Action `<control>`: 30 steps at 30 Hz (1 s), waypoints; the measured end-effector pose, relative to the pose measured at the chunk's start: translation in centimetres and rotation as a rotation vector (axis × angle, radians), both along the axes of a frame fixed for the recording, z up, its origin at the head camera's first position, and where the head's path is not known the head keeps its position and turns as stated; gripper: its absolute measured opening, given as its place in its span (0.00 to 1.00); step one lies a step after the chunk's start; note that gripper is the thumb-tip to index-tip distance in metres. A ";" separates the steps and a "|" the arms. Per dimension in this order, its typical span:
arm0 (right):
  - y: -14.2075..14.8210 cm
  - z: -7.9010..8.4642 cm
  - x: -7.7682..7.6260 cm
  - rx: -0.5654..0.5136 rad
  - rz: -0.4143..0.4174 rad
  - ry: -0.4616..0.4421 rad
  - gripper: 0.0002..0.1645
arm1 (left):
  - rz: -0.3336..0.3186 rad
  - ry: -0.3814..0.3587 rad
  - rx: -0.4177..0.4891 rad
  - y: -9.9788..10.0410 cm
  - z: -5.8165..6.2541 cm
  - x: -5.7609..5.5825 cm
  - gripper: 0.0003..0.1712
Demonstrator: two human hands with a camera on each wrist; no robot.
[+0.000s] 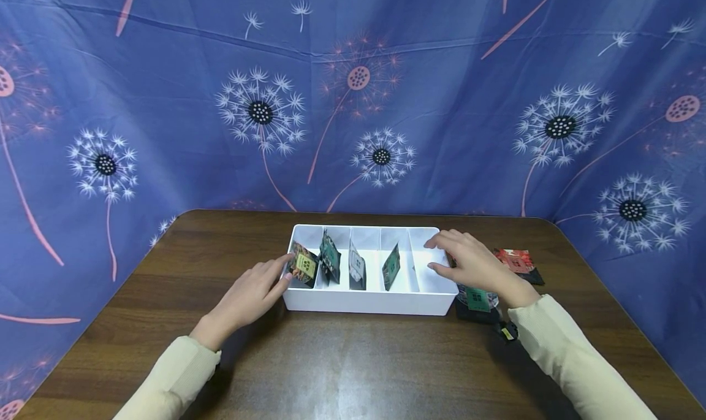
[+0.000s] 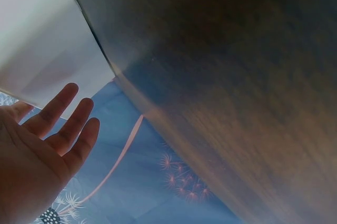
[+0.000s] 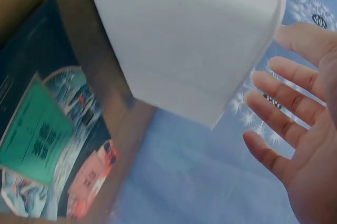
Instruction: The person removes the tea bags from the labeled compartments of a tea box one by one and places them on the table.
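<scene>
Evidently, you are working around the white tray (image 1: 368, 303), which is sitting on the bench between your two hands, its compartments running left to right. Four packets are leaning inside, one to a compartment: a yellow-labelled packet (image 1: 304, 267) at the left end, then a dark green packet (image 1: 330, 258), a grey packet (image 1: 357, 268) and a green packet (image 1: 391, 267).

The tray is looking like light, stiff, rather slick plastic, so you are probably best holding it by both end walls, levelly, since the loose packets are likely to slide. The packets are seeming thin, light and easily creased; a gentle pinch at the upper edge should be suiting them.

Your left grip (image 1: 248, 294) is lying at the left end, fingers loosely extended, clenching nothing; whether it is touching the yellow-labelled packet you cannot tell. Your right grip (image 1: 471, 260) is reaching over the right end, released, thumb and fingers apart.

Beyond that end, a green-labelled packet (image 1: 477, 300), a red packet (image 1: 516, 261) and a small black item (image 1: 507, 332) are lying on the bench (image 1: 342, 365). Behind everything, a blue dandelion cloth (image 1: 309, 132) is hanging.
</scene>
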State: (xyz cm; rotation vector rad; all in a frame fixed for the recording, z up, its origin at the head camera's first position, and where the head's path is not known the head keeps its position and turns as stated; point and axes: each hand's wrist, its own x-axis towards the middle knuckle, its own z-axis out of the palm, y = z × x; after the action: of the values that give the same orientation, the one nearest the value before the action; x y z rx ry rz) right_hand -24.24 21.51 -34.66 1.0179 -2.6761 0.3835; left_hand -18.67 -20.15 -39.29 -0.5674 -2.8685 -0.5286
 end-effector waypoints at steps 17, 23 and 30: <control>-3.1 -0.1 -0.5 0.015 0.055 0.017 0.21 | 0.014 0.016 -0.013 0.0 -0.1 -0.1 0.28; -3.9 0.1 -1.1 0.028 0.094 0.029 0.21 | 0.007 0.033 -0.008 0.0 -0.3 -0.2 0.27; -4.8 0.3 -1.8 0.052 0.134 0.043 0.20 | 0.003 0.059 -0.020 0.1 -0.3 -0.2 0.27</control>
State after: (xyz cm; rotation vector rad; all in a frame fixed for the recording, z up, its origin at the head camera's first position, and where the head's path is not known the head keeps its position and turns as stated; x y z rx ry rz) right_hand -26.07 16.66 -34.34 1.2105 -2.6003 0.3146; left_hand -18.91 -20.09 -39.59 -0.5712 -2.8217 -0.4750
